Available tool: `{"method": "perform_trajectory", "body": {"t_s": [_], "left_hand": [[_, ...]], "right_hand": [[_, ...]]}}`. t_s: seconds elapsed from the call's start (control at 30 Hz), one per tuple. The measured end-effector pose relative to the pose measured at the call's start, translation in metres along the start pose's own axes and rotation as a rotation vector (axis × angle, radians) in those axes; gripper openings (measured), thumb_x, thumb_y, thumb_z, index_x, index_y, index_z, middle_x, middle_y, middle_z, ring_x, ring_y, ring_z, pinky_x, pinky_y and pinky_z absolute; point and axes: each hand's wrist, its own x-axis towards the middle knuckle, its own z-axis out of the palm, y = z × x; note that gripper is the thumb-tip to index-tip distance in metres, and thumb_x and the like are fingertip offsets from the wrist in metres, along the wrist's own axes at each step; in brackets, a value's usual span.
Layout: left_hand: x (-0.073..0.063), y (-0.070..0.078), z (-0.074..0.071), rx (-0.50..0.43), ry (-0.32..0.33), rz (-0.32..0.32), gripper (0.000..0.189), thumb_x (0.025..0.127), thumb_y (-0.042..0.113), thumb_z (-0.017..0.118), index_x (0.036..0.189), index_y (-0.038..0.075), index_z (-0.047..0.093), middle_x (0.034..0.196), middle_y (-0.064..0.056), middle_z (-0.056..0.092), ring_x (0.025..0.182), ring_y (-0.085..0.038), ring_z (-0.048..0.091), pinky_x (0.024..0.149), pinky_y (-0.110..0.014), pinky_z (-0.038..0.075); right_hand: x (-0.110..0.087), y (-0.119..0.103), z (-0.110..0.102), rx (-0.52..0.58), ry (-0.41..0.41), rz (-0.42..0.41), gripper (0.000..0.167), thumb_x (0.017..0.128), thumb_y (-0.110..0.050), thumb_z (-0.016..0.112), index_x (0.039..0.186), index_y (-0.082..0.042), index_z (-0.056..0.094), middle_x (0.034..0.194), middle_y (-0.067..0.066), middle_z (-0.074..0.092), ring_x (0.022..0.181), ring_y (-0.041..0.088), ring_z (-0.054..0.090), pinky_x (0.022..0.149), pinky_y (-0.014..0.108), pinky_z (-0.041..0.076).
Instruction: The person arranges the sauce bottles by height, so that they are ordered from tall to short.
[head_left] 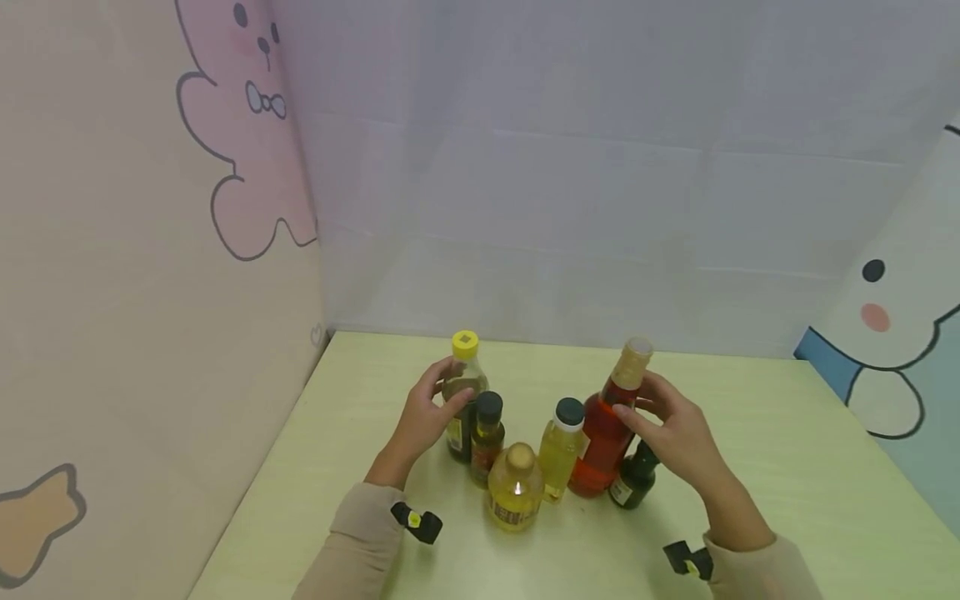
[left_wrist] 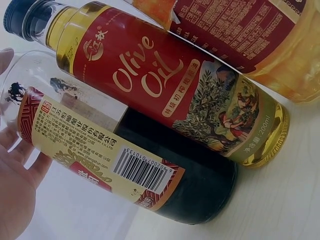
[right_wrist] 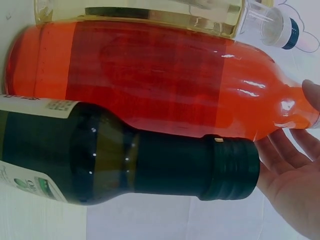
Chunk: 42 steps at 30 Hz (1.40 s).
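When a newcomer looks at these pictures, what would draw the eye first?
Probably the big red bottle, held near its neck by the right hand, right of centre in the head view. Next might be the bright yellow cap on the leftmost bottle, held by the left hand. The pink cartoon figure high on the left wall also stands out.

Behind the yellow-green bench (head_left: 277, 483) rises a creased grey backdrop (head_left: 570, 200). Above the bench's far left corner is a pink cartoon figure (head_left: 247, 158) with a bow tie (head_left: 266, 102); left of the bench, an orange shape (head_left: 37, 521) marks a beige wall (head_left: 135, 350). Beyond the bench's right edge is a white cartoon face (head_left: 903, 300).
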Motion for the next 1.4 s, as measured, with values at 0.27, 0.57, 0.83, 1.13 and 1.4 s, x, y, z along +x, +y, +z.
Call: {"method": "perform_trajectory", "body": {"t_s": [0.27, 0.57, 0.83, 1.13, 1.4], "left_hand": [[-0.004, 0.0, -0.002, 0.0, 0.011, -0.042, 0.053, 0.092, 0.006, 0.066, 0.138, -0.005, 0.044, 0.13, -0.02, 0.055, 0.121, -0.036, 0.049, 0.102, -0.055, 0.036], [-0.009, 0.031, -0.004, 0.001, -0.011, -0.061, 0.051, 0.093, 0.005, 0.064, 0.137, -0.009, 0.043, 0.129, -0.023, 0.054, 0.122, -0.039, 0.048, 0.103, -0.056, 0.035], [-0.007, 0.031, -0.003, 0.002, -0.02, -0.074, 0.051, 0.093, 0.005, 0.065, 0.137, -0.009, 0.043, 0.129, -0.023, 0.055, 0.121, -0.04, 0.049, 0.102, -0.055, 0.036], [-0.001, -0.005, 0.002, -0.011, -0.011, -0.059, 0.053, 0.093, 0.011, 0.067, 0.14, 0.0, 0.044, 0.132, -0.016, 0.055, 0.123, -0.033, 0.048, 0.104, -0.054, 0.034], [0.0, -0.004, 0.002, -0.016, 0.005, -0.011, 0.052, 0.092, 0.015, 0.068, 0.138, 0.002, 0.047, 0.129, -0.013, 0.057, 0.121, -0.032, 0.05, 0.102, -0.056, 0.036]], "right_hand": [[0.001, -0.001, 0.005, 0.034, -0.015, 0.009, 0.051, 0.089, -0.007, 0.072, 0.135, 0.0, 0.05, 0.12, 0.018, 0.063, 0.109, 0.027, 0.061, 0.09, 0.043, 0.051], [0.002, 0.0, 0.003, 0.06, -0.054, 0.044, 0.051, 0.091, -0.01, 0.071, 0.135, 0.0, 0.049, 0.12, 0.021, 0.061, 0.111, 0.038, 0.059, 0.091, 0.053, 0.048], [0.007, 0.005, -0.002, 0.084, -0.099, 0.029, 0.05, 0.09, -0.009, 0.071, 0.135, 0.0, 0.049, 0.117, 0.018, 0.062, 0.11, 0.035, 0.059, 0.09, 0.045, 0.05], [0.008, 0.002, -0.007, 0.078, -0.107, 0.042, 0.051, 0.09, -0.011, 0.071, 0.135, 0.0, 0.049, 0.119, 0.019, 0.061, 0.111, 0.035, 0.058, 0.091, 0.047, 0.05], [0.01, 0.001, -0.008, 0.085, -0.103, 0.045, 0.05, 0.09, -0.012, 0.071, 0.134, 0.0, 0.05, 0.118, 0.018, 0.062, 0.111, 0.034, 0.057, 0.091, 0.047, 0.05]]}}
